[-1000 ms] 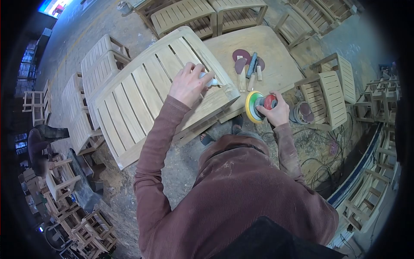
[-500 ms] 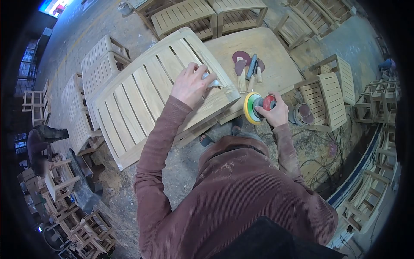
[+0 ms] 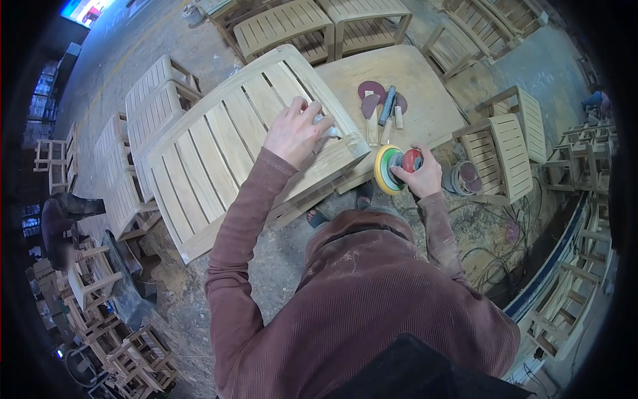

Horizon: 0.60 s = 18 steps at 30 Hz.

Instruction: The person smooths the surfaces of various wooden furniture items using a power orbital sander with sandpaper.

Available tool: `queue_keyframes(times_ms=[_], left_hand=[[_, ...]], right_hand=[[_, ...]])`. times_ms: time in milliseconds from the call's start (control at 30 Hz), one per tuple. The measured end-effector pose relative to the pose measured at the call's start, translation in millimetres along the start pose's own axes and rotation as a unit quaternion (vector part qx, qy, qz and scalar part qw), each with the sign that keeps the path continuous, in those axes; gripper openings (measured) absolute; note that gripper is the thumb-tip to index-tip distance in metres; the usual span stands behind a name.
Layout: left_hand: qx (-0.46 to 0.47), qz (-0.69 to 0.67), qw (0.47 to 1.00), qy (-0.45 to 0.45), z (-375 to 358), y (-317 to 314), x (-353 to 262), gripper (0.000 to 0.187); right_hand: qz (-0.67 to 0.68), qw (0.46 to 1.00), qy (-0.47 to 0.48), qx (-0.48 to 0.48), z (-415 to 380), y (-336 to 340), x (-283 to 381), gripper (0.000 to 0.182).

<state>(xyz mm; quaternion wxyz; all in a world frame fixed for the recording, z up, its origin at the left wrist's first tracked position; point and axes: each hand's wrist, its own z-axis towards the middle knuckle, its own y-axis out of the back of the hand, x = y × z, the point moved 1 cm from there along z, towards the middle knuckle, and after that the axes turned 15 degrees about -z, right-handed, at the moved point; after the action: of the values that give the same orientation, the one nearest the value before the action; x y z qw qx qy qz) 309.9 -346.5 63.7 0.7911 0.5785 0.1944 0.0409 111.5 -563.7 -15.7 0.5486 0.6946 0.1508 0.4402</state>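
A slatted wooden table top (image 3: 226,136) stretches in front of me. My left hand (image 3: 297,131) rests over its right part, fingers curled round a small whitish object (image 3: 327,125); its kind is mostly hidden by the fingers. My right hand (image 3: 423,174) grips a round power sander (image 3: 397,163) with a red top and a yellow-and-green pad. The sander is tilted on its side, off the wood, just right of the slatted top's corner. Beyond it, a plain board (image 3: 425,73) carries sanding discs (image 3: 370,88), a dark blue bar (image 3: 387,105) and pale wood strips (image 3: 372,130).
Slatted wooden furniture stands at the left (image 3: 151,93), the back and the right (image 3: 508,153). A bucket topped with sanding discs (image 3: 465,178) is right of my right hand. Cables (image 3: 495,256) lie on the floor at the lower right. At far left a person (image 3: 63,229) is partly visible.
My right hand and the sander have shifted slightly down and left. The left hand stays almost in place on the slatted top.
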Motion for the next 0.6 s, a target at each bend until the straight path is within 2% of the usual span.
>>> queue_keyframes(times_ms=[100, 167, 300, 400, 467, 500, 567, 600], left_hand=[[-0.014, 0.004, 1.000, -0.005, 2.7, -3.0, 1.7, 0.042], [-0.028, -0.004, 0.999, -0.034, 3.9, -0.9, 1.3, 0.023], [-0.010, 0.006, 1.000, -0.026, 3.1, 2.0, -0.6, 0.023], [-0.039, 0.006, 0.998, -0.051, 6.2, -0.7, 1.6, 0.023], [0.008, -0.003, 1.000, -0.017, 4.3, 1.6, 1.3, 0.043], [0.008, -0.003, 1.000, -0.018, 5.3, 2.1, -0.2, 0.043], [-0.021, -0.003, 0.999, -0.038, 5.0, 3.0, -3.5, 0.028], [-0.021, -0.003, 0.999, -0.036, 4.3, 1.4, -2.0, 0.028]], right_hand=[[-0.008, 1.000, 0.006, -0.005, 1.0, -2.6, -1.5, 0.065], [-0.005, 1.000, 0.004, -0.003, 0.7, -0.4, 0.3, 0.065], [-0.004, 1.000, 0.005, -0.005, 0.7, -1.7, -1.1, 0.065], [-0.008, 1.000, 0.006, -0.006, 0.0, -1.1, 1.6, 0.065], [-0.007, 1.000, 0.003, -0.004, -0.2, 0.7, 1.8, 0.065], [-0.004, 1.000, -0.001, -0.001, -1.1, 0.5, 1.8, 0.066], [-0.005, 1.000, 0.001, 0.000, -1.6, -1.6, -0.7, 0.066], [-0.006, 1.000, 0.004, -0.001, -1.4, -2.9, -1.7, 0.065]])
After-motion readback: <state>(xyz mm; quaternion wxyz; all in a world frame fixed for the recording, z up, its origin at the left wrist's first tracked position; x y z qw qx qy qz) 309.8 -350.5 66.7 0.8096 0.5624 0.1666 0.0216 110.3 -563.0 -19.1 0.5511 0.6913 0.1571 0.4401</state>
